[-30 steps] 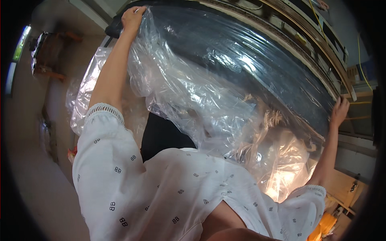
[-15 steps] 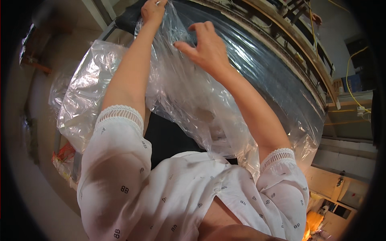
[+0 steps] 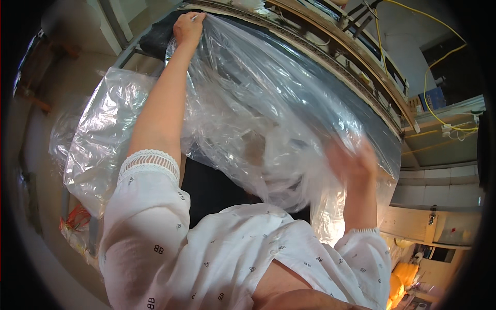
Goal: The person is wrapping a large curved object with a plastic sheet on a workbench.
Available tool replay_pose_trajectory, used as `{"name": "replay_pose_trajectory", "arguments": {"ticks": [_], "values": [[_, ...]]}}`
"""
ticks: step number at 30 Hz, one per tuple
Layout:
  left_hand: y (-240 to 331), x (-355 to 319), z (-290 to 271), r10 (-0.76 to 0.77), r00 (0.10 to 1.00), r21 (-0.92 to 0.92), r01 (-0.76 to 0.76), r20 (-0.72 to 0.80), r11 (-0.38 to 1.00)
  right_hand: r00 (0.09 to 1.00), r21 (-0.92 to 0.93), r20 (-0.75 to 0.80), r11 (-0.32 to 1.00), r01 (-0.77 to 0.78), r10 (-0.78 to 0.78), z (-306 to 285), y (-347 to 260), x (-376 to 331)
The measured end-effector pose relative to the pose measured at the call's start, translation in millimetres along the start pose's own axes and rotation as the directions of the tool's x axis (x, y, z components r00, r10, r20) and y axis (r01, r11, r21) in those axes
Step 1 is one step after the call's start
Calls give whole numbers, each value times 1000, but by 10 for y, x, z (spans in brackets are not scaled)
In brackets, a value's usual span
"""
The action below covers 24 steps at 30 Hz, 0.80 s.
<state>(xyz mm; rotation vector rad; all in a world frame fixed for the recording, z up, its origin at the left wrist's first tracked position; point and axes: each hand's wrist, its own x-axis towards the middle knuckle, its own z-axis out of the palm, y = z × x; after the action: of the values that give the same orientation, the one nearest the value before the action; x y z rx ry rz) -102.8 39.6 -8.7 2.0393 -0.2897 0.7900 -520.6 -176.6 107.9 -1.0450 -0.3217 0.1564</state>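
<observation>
Mind the loose clear plastic (image 3: 103, 119) at far left, bunched beside the left forearm (image 3: 160, 103); best kept out from under the arm. Hold the left hand (image 3: 188, 28) firm at the far left corner of the dark covering (image 3: 156, 41), fingers pressed together and apparently pinching the edge of the clear plastic sheet (image 3: 232, 103). Note that sheet between both hands, spread over the dark covering and crumpled in folds toward the near side. Draw against the left pinch, probably in one smooth sweep, to ease out creases without tearing thin film. Guide the right hand (image 3: 356, 160) low over the right part of the sheet; too blurred to tell whether with fingers spread or gripping. Stay clear of the wooden rail (image 3: 402, 106), likely to catch film.

Compared with half a second ago: left hand at much the same corner; sheet now fanned in long pale creases toward the right; right hand no longer raised, fingers apart, over the middle, but farther right and nearer.
</observation>
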Motion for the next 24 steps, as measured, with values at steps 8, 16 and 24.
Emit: {"name": "replay_pose_trajectory", "arguments": {"ticks": [8,16,24], "values": [[-260,120,41,41,990,-40,-35,138,999,463,-464,-199,499,732,-864,526,-1466,-2779],[-170,212,35,30,984,151,-57,175,987,-213,-784,-402,455,-421,-890,513,-1185,-4192],[832,-479,214,293,862,-132,-262,413,956,276,348,-155,-314,-883,-949,-445,-2522,-4897]]}}
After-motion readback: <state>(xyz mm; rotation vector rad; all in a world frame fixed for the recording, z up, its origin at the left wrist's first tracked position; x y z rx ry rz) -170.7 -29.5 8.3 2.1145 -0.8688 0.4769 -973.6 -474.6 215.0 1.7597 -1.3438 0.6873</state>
